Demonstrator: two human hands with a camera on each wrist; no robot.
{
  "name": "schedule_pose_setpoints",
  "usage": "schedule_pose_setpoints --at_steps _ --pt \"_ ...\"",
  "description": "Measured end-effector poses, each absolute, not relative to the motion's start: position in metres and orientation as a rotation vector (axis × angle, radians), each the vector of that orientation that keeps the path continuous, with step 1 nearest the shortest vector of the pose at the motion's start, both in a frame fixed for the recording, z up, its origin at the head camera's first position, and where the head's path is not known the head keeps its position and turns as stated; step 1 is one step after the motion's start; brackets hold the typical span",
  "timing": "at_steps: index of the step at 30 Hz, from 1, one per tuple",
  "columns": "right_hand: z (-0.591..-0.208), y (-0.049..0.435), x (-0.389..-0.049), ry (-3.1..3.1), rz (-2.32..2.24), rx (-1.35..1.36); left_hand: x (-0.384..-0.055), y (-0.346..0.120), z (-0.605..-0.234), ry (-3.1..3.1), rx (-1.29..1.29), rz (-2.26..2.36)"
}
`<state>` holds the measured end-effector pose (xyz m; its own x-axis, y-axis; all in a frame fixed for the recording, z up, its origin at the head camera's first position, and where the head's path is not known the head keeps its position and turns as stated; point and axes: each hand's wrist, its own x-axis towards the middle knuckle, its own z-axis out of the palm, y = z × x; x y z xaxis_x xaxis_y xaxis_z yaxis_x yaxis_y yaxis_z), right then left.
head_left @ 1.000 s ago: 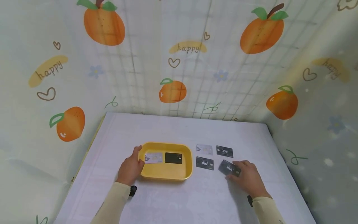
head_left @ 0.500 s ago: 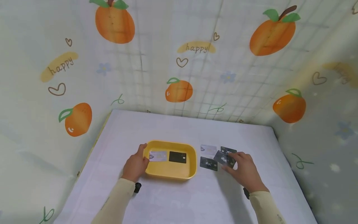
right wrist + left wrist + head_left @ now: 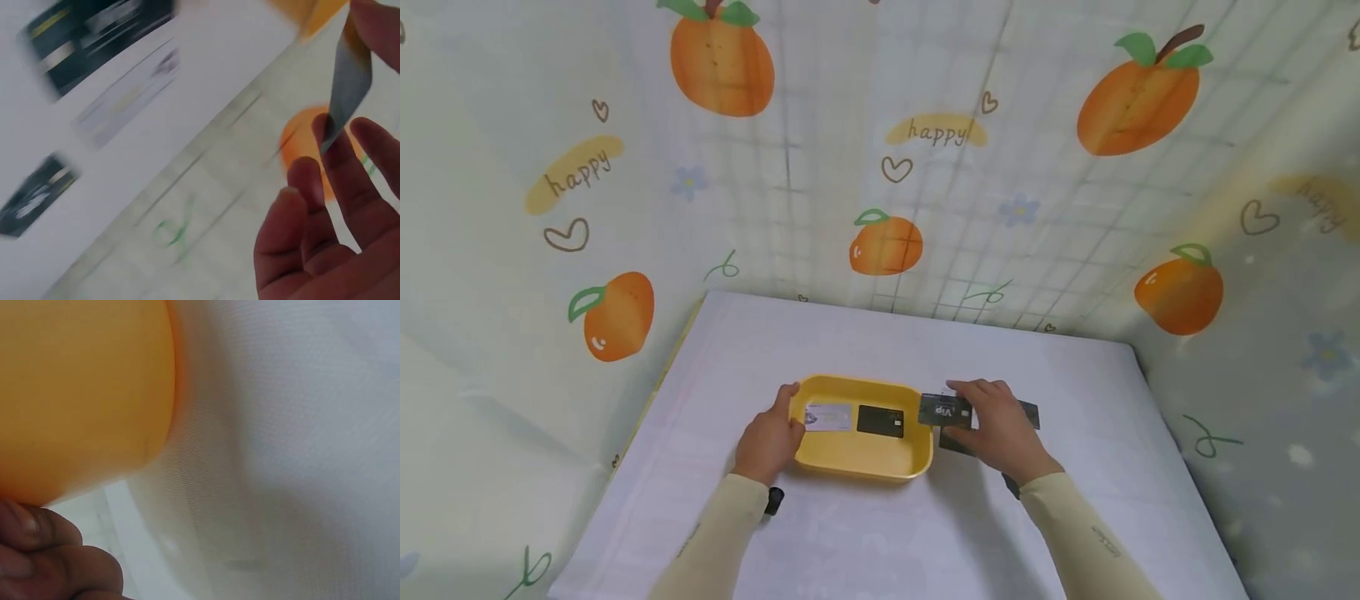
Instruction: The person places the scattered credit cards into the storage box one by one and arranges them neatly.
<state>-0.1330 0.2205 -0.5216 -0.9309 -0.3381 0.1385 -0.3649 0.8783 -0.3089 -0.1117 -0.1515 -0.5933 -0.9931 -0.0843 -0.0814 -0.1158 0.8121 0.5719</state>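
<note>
My left hand [image 3: 769, 437] grips the left rim of a yellow tray [image 3: 850, 462]; the tray's side [image 3: 81, 394] fills a corner of the left wrist view, beside curled fingers. Inside lie a silvery patterned card [image 3: 828, 417] and, to its right, a black card [image 3: 880, 421]. Between thumb and fingertips my right hand [image 3: 1006, 429] pinches a black VIP card [image 3: 943, 410], raised at the tray's right rim. The right wrist view catches that card [image 3: 350, 78] nearly edge-on. Whether it touches the rim I cannot tell.
Right of the tray, a black card [image 3: 957, 441] and another black card [image 3: 1032, 414] show partly behind my right hand. A pale card [image 3: 128, 94] lies on the white table [image 3: 865, 542] in the right wrist view. A fruit-printed curtain [image 3: 820, 250] stands behind.
My right hand has lifted the black VIP card off the table and carried it left over the other cards to the tray's right rim. The left hand keeps its hold on the tray.
</note>
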Motion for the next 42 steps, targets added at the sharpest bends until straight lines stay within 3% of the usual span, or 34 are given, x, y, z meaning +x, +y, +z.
schedule_pose_setpoints --at_steps 16,30,42 --pt "-0.515 0.106 -0.158 -2.982 0.180 1.118 -0.119 -0.148 -0.591 2.960 -0.098 0.964" --pt "-0.519 0.043 -0.155 -3.026 0.184 1.351 -0.113 -0.155 -0.595 2.985 -0.106 0.975" --pt "-0.526 0.021 -0.164 -3.105 0.167 1.412 -0.111 -0.157 -0.597 2.999 -0.111 0.977"
